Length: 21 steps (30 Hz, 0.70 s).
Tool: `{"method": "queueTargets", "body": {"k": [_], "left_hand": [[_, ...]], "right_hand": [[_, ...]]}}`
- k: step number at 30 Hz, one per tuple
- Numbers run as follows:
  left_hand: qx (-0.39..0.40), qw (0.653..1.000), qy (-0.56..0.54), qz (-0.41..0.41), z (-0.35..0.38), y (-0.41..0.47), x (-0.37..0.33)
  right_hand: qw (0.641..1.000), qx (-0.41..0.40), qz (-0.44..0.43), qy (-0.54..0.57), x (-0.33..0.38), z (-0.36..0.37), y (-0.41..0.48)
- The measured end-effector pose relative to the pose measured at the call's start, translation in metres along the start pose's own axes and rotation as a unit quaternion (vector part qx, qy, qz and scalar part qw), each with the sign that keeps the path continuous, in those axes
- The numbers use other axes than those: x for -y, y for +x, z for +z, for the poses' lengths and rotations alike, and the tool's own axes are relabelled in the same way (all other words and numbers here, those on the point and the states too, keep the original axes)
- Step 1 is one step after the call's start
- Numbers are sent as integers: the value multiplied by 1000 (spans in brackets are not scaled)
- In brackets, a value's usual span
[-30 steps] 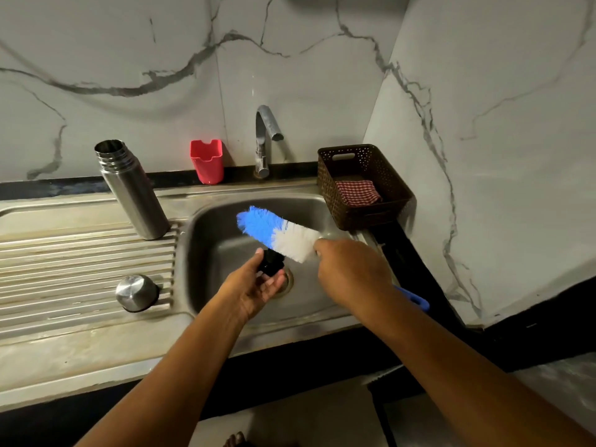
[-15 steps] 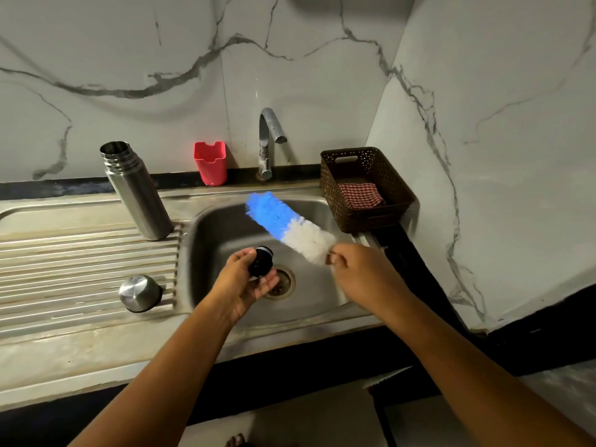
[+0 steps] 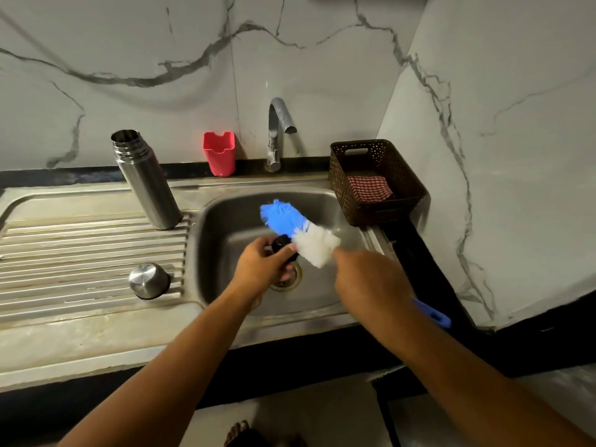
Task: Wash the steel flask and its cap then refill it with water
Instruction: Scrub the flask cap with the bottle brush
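Sink mid-basin, off walls: L hand grips black cap, brush touching.

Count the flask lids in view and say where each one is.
2. The steel cap sits on the ribbed drainboard. The black stopper is gripped in the left hand over the sink basin; the hand partly hides it.

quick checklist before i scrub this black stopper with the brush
1. Left hand grips the black stopper: ok.
2. Right hand holds the brush by its handle: ok.
3. Brush touching the black stopper: ok, it appears so.
4. Both held over the sink: ok.
5. Water running from the tap: not ok, no stream visible.
6. Soap on the brush: cannot tell.
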<state>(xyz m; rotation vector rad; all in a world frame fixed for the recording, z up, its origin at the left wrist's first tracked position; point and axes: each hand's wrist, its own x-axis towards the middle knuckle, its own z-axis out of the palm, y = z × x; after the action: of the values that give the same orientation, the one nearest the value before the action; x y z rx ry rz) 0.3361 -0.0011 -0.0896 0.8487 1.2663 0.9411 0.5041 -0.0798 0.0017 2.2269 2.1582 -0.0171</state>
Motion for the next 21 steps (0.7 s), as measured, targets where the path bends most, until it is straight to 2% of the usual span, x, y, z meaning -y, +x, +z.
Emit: {"method": "queueTargets", "body": {"k": [3, 7, 9, 11, 13, 18, 21], "left_hand": [[3, 1000, 18, -16, 6, 0, 7], [-58, 997, -3, -56, -23, 14, 12], [-46, 998, -4, -52, -24, 13, 12], [7, 999, 24, -40, -9, 2, 9], [40, 998, 34, -39, 7, -9, 8], [-25, 997, 6, -70, -18, 6, 9], [-9, 998, 10, -53, -15, 4, 2]], "right_hand": [[1000, 9, 15, 6, 4, 4, 24], [999, -18, 9, -33, -15, -11, 7], [998, 0, -10, -54, -14, -14, -6], [997, 37, -16, -59, -2, -7, -3], [998, 39, -14, -56, 4, 3, 13], [999, -14, 8, -45, -21, -13, 13], [996, -14, -34, -78, -17, -16, -6]]}}
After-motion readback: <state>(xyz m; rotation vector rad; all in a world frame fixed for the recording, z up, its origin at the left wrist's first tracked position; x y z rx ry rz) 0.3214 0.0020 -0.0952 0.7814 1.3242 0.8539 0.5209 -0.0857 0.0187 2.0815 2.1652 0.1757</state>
